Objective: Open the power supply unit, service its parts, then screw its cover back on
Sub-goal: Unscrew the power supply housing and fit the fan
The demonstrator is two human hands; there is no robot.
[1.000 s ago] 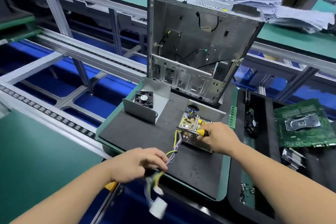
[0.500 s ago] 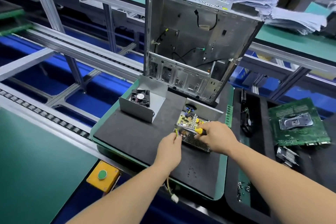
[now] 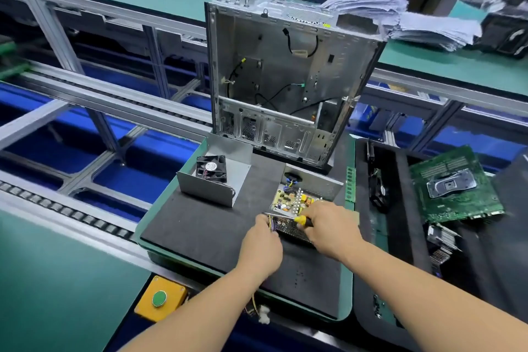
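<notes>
The opened power supply unit (image 3: 310, 188) lies on a black foam mat (image 3: 205, 226), its circuit board (image 3: 290, 200) exposed and its perforated side facing me. My right hand (image 3: 328, 226) grips a yellow-handled screwdriver (image 3: 301, 220) over that side. My left hand (image 3: 261, 240) holds the unit's wire bundle (image 3: 271, 223) at its near left corner; the cable's white plug (image 3: 264, 317) hangs below the mat's front edge. The removed cover (image 3: 217, 180), a bent metal sheet with a black fan (image 3: 211, 168) on it, stands at the mat's back left.
An empty computer case (image 3: 285, 88) stands upright behind the mat. To the right a black tray (image 3: 400, 208) holds a green motherboard (image 3: 454, 186) and other parts. A yellow box with a green button (image 3: 160, 298) sits at the front left. Conveyor rails run along the left.
My left hand moved from the front of the mat, where it held the cable's loose end, up to the unit's near left corner. The right hand stayed on the unit with the screwdriver.
</notes>
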